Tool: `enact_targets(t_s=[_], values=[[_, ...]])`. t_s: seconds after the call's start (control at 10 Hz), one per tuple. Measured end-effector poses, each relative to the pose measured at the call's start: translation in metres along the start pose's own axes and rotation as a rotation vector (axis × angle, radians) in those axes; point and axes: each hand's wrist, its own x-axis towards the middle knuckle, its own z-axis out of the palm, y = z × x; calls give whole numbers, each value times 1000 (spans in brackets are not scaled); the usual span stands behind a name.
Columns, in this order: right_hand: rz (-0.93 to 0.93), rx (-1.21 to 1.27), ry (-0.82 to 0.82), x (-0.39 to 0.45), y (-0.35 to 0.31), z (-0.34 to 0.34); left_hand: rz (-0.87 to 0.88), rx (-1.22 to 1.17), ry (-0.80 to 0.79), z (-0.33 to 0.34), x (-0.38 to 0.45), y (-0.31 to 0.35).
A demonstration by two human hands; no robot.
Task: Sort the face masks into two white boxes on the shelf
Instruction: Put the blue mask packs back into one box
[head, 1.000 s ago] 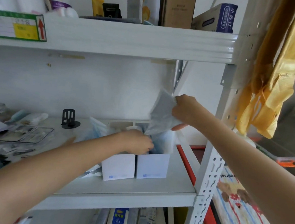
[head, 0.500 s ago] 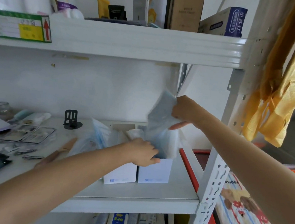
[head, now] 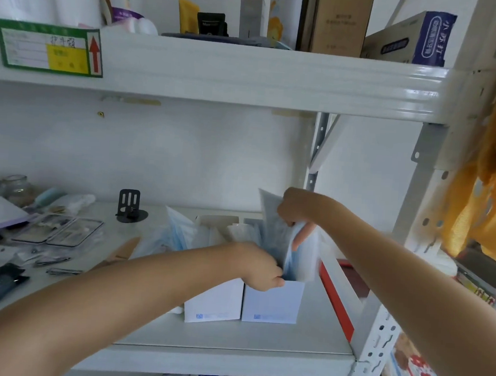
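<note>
Since the earlier frame, we note the right hand [head: 294, 207] has come down, lowering its packet of face masks [head: 274, 219] toward the right white box [head: 273, 301]. Its fingers are curled, pinching the packet at its upper edge; one finger shows through the clear wrapper. We find the packet's lower end at the mouth of this box, among other blue mask packets [head: 300, 257] standing in it. Our left hand [head: 259, 267] grips the box's near rim, fingers curled over the edge. Touching it on the left stands the left white box [head: 214, 304], both on the shelf [head: 229, 337]. Loose mask packets [head: 178, 232] lie behind. A black stand [head: 129, 206] sits farther back.
</note>
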Motion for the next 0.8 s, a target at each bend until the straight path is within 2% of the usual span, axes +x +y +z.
enact_targets(t_s=[0.1,0.2,0.3,0.4,0.5,0.6,0.7,0.8], values=[[48,43,44,16,5,12,19,-16,-13,-2,-2,3],[21,238,112,30,11,35,57,-29,-3,2,0,4],[74,318,240,23,13,66,87,58,41,8,2,0],[33,268,194,24,11,88,192,212,91,12,-1,-5],[65,284,111,24,12,88,237,266,204,27,-2,-14],[141,235,-12,16,13,81,179,259,336,26,-8,-14],[184,124,-102,10,14,65,160,307,324,29,-12,-18],[213,132,-155,2,9,55,78,130,420,28,-19,-17]])
